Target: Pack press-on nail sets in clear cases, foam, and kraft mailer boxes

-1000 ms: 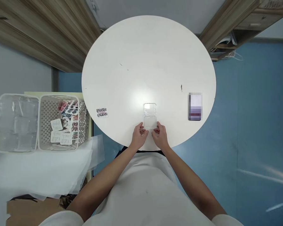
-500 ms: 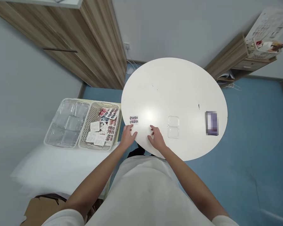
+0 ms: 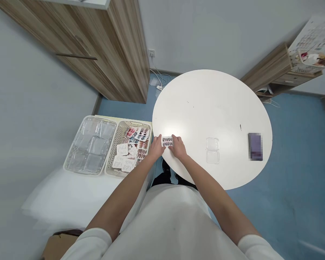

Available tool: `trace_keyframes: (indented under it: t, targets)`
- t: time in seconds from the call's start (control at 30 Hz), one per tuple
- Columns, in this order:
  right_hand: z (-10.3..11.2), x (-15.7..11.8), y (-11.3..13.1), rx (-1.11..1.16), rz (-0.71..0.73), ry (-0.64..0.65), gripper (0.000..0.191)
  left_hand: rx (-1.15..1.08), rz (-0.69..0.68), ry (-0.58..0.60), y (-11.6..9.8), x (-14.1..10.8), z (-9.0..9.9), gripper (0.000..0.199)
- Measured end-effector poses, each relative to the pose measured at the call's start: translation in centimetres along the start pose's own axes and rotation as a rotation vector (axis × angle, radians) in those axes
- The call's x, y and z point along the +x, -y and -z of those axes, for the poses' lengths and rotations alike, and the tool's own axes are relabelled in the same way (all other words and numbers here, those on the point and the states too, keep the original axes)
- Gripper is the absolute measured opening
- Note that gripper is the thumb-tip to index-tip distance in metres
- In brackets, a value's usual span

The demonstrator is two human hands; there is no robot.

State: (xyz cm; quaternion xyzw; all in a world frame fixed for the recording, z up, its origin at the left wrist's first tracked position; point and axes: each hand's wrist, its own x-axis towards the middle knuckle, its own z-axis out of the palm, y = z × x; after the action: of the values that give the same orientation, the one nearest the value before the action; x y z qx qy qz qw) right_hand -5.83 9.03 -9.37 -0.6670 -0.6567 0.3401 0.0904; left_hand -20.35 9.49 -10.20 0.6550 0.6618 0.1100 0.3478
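A small white card with two rows of dark, nail-shaped pieces [image 3: 167,141] is held between my hands near the left edge of the round white table [image 3: 211,104]. My left hand [image 3: 156,147] grips its left side, and my right hand [image 3: 178,146] has its right side between thumb and fingers. To the right of my right hand, a clear plastic box [image 3: 212,157] lies opened flat on the table, its two halves one above the other.
A dark purple box [image 3: 256,146], partly pixelated, is at the table's right. Left of the table, one basket [image 3: 110,159] holds many cards and another holds clear boxes [image 3: 90,144]. A wooden cabinet [image 3: 119,47] stands behind them.
My right hand has moved left to the card, and both hands have taken hold of its sides. The view has shifted, so the table appears further right.
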Motion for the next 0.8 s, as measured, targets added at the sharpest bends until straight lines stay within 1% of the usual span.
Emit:
trace_keyframes:
  t: [0.13, 0.37, 0.43, 0.53, 0.67, 0.8]
  targets:
    - [-0.8, 0.1, 0.1, -0.079, -0.019, -0.017, 0.061, 0.020, -0.012, 0.021, 0.1, 0.1, 0.0, 0.065]
    - [-1.2, 0.1, 0.4, -0.105, -0.044, -0.043, 0.061, 0.001, 0.023, 0.046, -0.9, 0.1, 0.3, 0.058]
    - [-1.2, 0.3, 0.6, -0.100, -0.061, -0.039, 0.061, -0.009, 0.019, 0.032, -0.9, 0.2, 0.3, 0.057]
    - [-1.2, 0.3, 0.6, -0.073, -0.079, -0.050, 0.061, -0.066, -0.024, -0.025, -0.5, 0.0, 0.0, 0.058]
    - [-1.1, -0.3, 0.1, 0.005, -0.011, -0.083, 0.059, -0.128, -0.079, -0.075, -0.1, -0.6, -0.5, 0.057]
    - [-0.6, -1.9, -1.1, 0.117, 0.066, -0.075, 0.061, -0.134, -0.140, -0.042, -0.5, -1.6, -0.8, 0.059]
